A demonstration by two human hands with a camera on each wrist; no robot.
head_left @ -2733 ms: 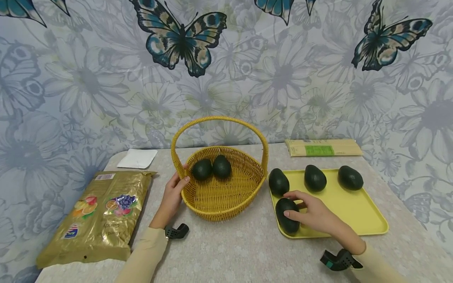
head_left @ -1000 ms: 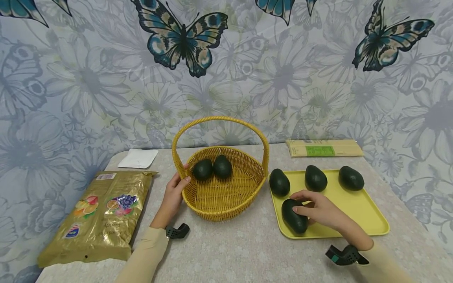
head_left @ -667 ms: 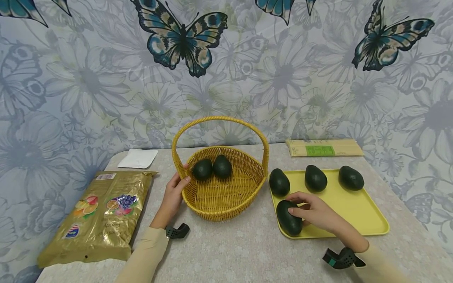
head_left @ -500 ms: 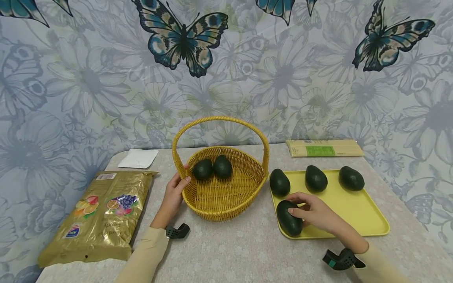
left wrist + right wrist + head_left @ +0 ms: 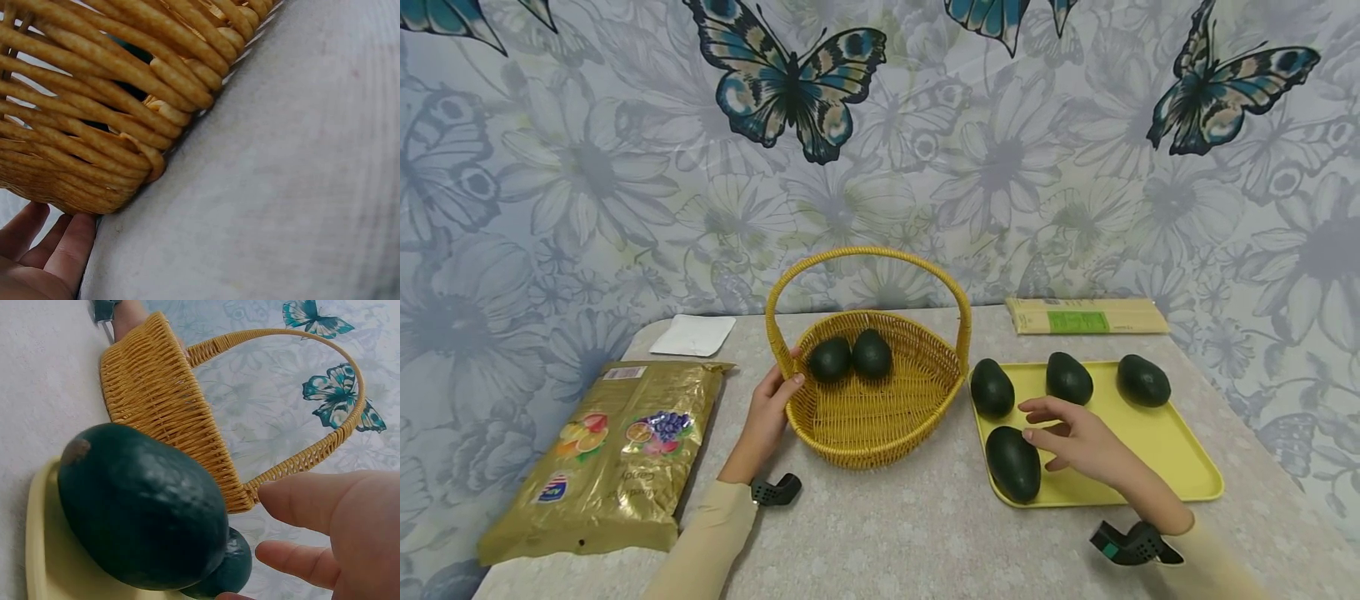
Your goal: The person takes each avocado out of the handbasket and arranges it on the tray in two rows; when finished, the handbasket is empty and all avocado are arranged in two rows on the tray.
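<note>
On pale cloth (image 5: 895,533) before a butterfly-print wall (image 5: 595,167), the left hand (image 5: 769,410) grips a basket (image 5: 865,425); the right hand (image 5: 1078,440), fingers parted, hovers by a tray's (image 5: 1142,450) near-left avocado (image 5: 1011,467).

The head view looks forward and down from above the near side of the table (image 5: 887,533), taking in the patterned wall (image 5: 1007,200). The left wrist view is very near, slanted against the outside of the basket (image 5: 857,417). The right wrist view, turned sideways, looks closely past an avocado (image 5: 1013,464) toward basket and wall, both shared with the head view.
</note>
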